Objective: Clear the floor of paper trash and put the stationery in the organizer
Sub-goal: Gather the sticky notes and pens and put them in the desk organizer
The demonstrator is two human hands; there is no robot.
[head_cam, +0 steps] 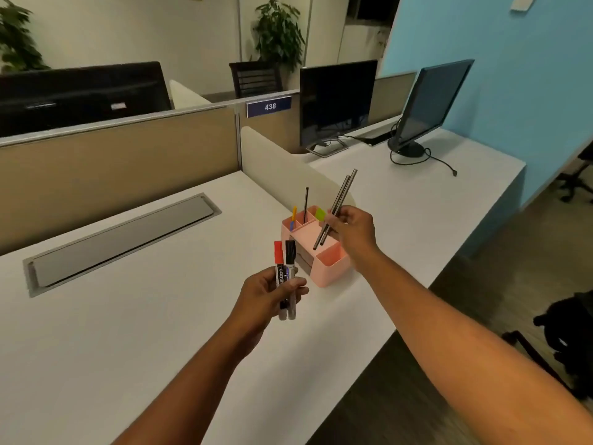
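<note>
A pink desk organizer (330, 266) stands on the white desk near its right edge. A thin black pen, an orange-and-blue pen (293, 217) and a green item (320, 214) stick out of its back compartments. My right hand (353, 229) hovers just above the organizer, shut on two dark grey pens (337, 205) that tilt up to the right, their lower ends over a middle compartment. My left hand (266, 298) is in front of the organizer, holding two markers (285, 268) upright, one with a red cap and one with a black cap.
The white desk (144, 316) has a grey cable hatch (122, 239) at the left. Partitions stand behind it. Two monitors (337, 101) sit on the neighbouring desk at the right. A dark chair (574, 335) stands on the floor at the right.
</note>
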